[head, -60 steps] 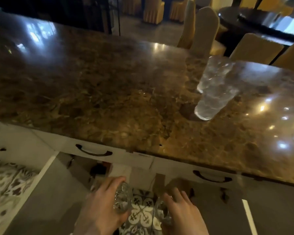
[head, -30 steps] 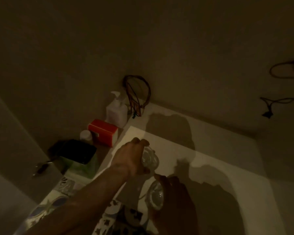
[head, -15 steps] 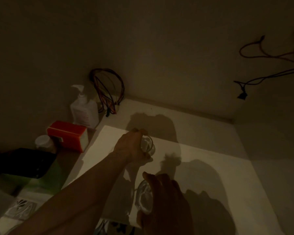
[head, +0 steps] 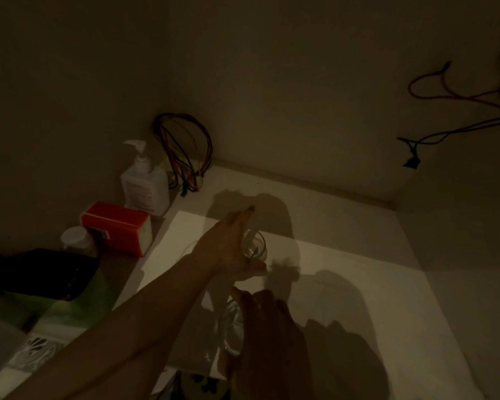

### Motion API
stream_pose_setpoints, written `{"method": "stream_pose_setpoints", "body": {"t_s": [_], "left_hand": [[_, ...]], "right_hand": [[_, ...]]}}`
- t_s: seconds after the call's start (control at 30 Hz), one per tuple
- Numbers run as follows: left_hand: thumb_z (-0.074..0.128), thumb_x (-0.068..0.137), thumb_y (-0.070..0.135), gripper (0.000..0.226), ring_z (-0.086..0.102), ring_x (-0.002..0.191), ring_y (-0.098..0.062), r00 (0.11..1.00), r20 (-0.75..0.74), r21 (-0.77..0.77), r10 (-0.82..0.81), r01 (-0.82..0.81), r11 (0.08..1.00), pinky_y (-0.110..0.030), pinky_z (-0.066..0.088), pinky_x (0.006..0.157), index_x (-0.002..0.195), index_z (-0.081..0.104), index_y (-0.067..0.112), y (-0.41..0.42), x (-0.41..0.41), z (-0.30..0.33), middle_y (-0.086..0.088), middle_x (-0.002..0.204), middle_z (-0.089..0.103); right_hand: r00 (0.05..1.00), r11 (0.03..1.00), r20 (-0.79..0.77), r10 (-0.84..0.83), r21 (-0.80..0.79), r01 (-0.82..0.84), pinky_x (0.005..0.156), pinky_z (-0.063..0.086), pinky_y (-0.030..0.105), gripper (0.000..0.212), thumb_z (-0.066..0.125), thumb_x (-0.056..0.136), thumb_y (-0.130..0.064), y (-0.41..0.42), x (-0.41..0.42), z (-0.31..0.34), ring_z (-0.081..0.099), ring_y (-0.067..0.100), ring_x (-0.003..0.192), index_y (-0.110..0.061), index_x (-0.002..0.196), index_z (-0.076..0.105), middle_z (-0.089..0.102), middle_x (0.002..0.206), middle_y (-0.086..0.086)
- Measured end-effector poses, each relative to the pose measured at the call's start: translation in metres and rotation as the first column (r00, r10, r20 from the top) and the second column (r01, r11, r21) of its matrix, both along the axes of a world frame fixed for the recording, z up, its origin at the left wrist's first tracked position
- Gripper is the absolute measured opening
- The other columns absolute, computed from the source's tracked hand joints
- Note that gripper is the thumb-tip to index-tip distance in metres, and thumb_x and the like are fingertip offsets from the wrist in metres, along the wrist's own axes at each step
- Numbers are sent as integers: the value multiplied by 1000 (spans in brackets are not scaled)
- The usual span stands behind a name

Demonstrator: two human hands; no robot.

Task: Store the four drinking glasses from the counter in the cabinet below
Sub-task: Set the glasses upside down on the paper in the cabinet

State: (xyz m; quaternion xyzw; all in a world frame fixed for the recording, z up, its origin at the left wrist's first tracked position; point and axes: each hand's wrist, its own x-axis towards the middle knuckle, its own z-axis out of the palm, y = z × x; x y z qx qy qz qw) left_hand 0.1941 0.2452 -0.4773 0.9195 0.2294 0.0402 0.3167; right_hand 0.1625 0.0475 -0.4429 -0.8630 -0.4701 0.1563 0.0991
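Observation:
I am looking into the dim cabinet with its pale floor [head: 347, 278]. One clear drinking glass [head: 257, 246] stands upright on that floor, near the middle. My left hand [head: 228, 249] reaches in beside it, fingers stretched straight out and thumb spread below, no longer wrapped around the glass. Nearer to me, my right hand [head: 272, 342] is closed around a second clear glass [head: 231, 332], held tilted just above the cabinet's front edge. The counter and any other glasses are out of view.
Along the left side stand a white pump bottle [head: 144, 180], a red box [head: 118, 226], a small jar [head: 76, 240] and a dark object on a green container [head: 41, 274]. A coil of coloured wires [head: 185, 148] hangs in the back corner. Loose cables [head: 445, 111] hang at right.
I went from the counter down to the cabinet with a glass in each hand. My left hand set its glass on the floor and spread its fingers. My right hand moved slightly inward.

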Motion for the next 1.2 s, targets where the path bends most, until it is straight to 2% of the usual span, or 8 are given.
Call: {"method": "stream_pose_setpoints", "body": {"t_s": [0.17, 0.27, 0.77, 0.9, 0.97, 1.03, 1.13, 1.2], "left_hand": [[59, 83, 68, 89, 42, 135, -21, 984, 116, -33, 133, -130, 991, -36, 40, 104, 155, 17, 35, 12, -47, 9, 0, 155, 36], [52, 92, 60, 74, 45, 133, -21, 981, 83, -28, 178, -176, 984, -41, 43, 102, 154, 21, 33, 23, -72, 11, -1, 152, 41], [37, 96, 61, 67, 49, 125, -18, 985, -4, 71, 174, -174, 982, -36, 43, 96, 154, 20, 32, 7, -86, 19, -1, 150, 42], [37, 97, 60, 66, 47, 128, -17, 987, -26, 76, 161, -159, 984, -35, 41, 99, 154, 20, 30, -1, -89, 21, 0, 151, 40], [36, 98, 59, 66, 45, 130, -17, 988, -49, 84, 146, -142, 986, -34, 39, 101, 155, 19, 30, -6, -91, 25, 0, 151, 40], [34, 99, 58, 67, 41, 132, -18, 985, -116, 140, 124, -108, 984, -34, 36, 105, 156, 17, 28, -12, -95, 34, -1, 153, 37], [24, 98, 62, 69, 22, 146, -19, 956, -275, 276, 105, -27, 961, -38, 19, 118, 157, 11, 28, -28, -100, 60, 0, 162, 22], [19, 96, 68, 73, 7, 151, -21, 917, -388, 292, 88, 32, 956, -42, 5, 122, 157, 8, 30, -44, -104, 87, 0, 165, 9]], "right_hand": [[999, 999, -22, -31, 23, 31, 105, 43, 37, 86, 69, 83, -48, 16, -1, -4, 30, 23, 137, -38, 152, 18, 31, 147, -5], [998, 998, -11, -62, 30, 62, 107, 43, 37, 87, 71, 83, -46, 26, -2, -8, 33, 26, 137, -36, 153, 21, 34, 149, -1], [997, 996, 10, -81, 34, 81, 105, 44, 31, 88, 69, 86, -40, 32, -9, -20, 35, 23, 132, -31, 157, 19, 29, 150, -2], [996, 995, -14, -83, 60, 84, 104, 45, 34, 96, 71, 80, -59, 26, -6, -23, 36, 23, 133, -33, 156, 19, 29, 151, -5], [994, 991, 7, -107, 81, 106, 101, 47, 34, 94, 51, 78, -78, 19, -3, -21, 38, 21, 131, -35, 155, 20, 33, 149, -7], [981, 979, 60, -186, 100, 179, 98, 49, 34, 85, 24, 83, -82, 9, 5, -14, 42, 19, 130, -36, 154, 25, 39, 148, -7], [963, 968, 105, -249, -11, 251, 106, 44, 40, 71, 13, 94, -73, -5, 23, 12, 38, 25, 140, -36, 154, 25, 36, 157, 1], [969, 959, 85, -231, -148, 241, 107, 41, 43, 74, 9, 93, -73, -17, 30, 45, 38, 28, 140, -34, 153, 28, 39, 155, 5]]}}
